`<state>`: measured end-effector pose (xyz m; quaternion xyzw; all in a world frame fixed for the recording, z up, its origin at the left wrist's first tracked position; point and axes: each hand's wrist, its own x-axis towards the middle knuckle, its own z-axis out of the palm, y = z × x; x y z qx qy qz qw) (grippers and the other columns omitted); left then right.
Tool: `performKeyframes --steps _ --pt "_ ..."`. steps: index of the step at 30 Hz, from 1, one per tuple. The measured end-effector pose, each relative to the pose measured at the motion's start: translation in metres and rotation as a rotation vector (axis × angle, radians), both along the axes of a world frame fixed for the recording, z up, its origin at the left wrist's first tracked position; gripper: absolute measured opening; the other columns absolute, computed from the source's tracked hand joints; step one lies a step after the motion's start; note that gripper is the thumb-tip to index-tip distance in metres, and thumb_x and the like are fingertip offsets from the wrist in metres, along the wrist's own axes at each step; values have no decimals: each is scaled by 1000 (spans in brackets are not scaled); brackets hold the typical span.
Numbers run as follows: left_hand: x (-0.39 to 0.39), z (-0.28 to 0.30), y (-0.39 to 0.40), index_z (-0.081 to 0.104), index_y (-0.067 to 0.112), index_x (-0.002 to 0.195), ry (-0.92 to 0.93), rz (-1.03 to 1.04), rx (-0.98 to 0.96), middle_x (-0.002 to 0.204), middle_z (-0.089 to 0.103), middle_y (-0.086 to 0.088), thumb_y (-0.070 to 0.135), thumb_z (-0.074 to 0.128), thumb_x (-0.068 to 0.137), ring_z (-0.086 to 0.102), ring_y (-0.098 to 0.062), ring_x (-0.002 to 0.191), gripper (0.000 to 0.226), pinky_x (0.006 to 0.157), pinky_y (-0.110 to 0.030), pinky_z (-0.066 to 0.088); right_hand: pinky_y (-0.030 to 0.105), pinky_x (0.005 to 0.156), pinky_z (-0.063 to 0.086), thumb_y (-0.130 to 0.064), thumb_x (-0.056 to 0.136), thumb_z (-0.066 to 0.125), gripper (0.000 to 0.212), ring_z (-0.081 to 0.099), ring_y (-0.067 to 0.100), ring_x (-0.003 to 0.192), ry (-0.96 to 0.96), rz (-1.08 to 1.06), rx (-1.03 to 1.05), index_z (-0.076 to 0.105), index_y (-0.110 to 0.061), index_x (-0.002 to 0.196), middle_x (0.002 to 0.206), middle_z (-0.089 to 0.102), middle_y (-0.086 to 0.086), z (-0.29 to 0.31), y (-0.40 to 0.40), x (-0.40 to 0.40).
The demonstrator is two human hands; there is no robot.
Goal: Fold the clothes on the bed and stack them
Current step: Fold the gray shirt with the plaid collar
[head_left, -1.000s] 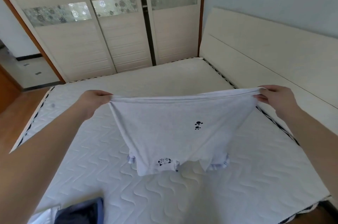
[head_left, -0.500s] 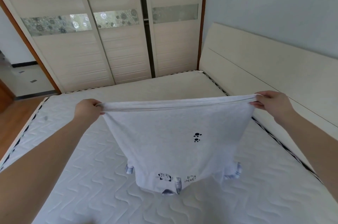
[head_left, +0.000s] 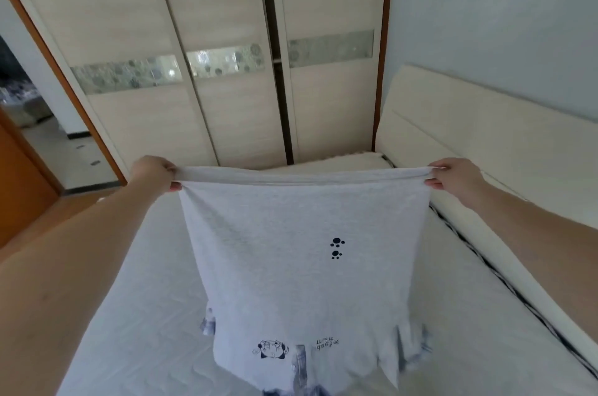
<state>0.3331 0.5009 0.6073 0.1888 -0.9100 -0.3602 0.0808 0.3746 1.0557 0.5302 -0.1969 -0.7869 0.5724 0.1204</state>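
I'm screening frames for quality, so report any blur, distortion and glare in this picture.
Head view: wide-angle bending bows the wardrobe doors and headboard; motion blur smears the grey T-shirt at its lower sleeves, while the left hand and right hand at its hem stay fairly sharp; bright glints on the wardrobe's patterned glass band; lighting soft.

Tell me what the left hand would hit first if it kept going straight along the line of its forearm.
Most likely the wardrobe's sliding door. The left hand, gripping the shirt hem, points past the mattress toward it; depth is unclear.
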Motion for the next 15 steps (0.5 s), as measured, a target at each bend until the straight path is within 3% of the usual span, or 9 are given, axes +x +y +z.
performKeyframes --steps 2,3,4,6,9,12,15 --pt "-9 23 9 66 -1 97 147 92 340 114 64 -16 -6 56 94 66 -37 94 11 68 -29 60 16 57 55 6 95 44 23 66 6 48 59 26 -20 62 2 109 96 63 21 21 2 -21" --pt "-14 36 11 65 3 88 199 137 447 107 64 -14 -7 53 95 66 -33 86 17 60 -22 58 15 59 55 6 95 45 24 66 5 48 91 31 -25 62 4 111 99 62 20 32 2 -30" --pt "-18 46 12 64 6 84 239 165 511 101 63 -12 -7 52 96 66 -26 81 21 63 -19 58 14 60 55 7 95 45 25 66 4 49 128 36 -44 62 5 113 102 62 20 43 2 -37" --pt "-22 61 10 65 10 84 308 149 559 101 64 -8 -5 53 95 63 -13 75 22 81 -21 55 12 62 55 7 95 46 25 66 3 51 203 58 -123 61 7 115 104 60 20 62 1 -44" --pt "-16 63 0 69 9 91 346 104 558 112 64 -7 -4 52 96 63 -9 83 22 91 -25 50 10 66 54 8 95 48 27 68 4 58 245 99 -219 60 9 118 108 59 20 73 5 -44" --pt "3 33 -13 65 11 90 314 25 563 117 61 -8 -7 47 96 62 -9 87 27 88 -22 52 10 72 54 9 94 49 29 68 11 77 207 156 -289 59 10 121 112 59 20 54 7 -29" --pt "38 -25 -17 71 14 88 221 98 582 109 68 0 -2 57 94 67 -12 89 22 79 -18 55 16 83 54 5 93 52 26 67 20 95 119 165 -360 63 6 116 112 63 21 11 6 -2"
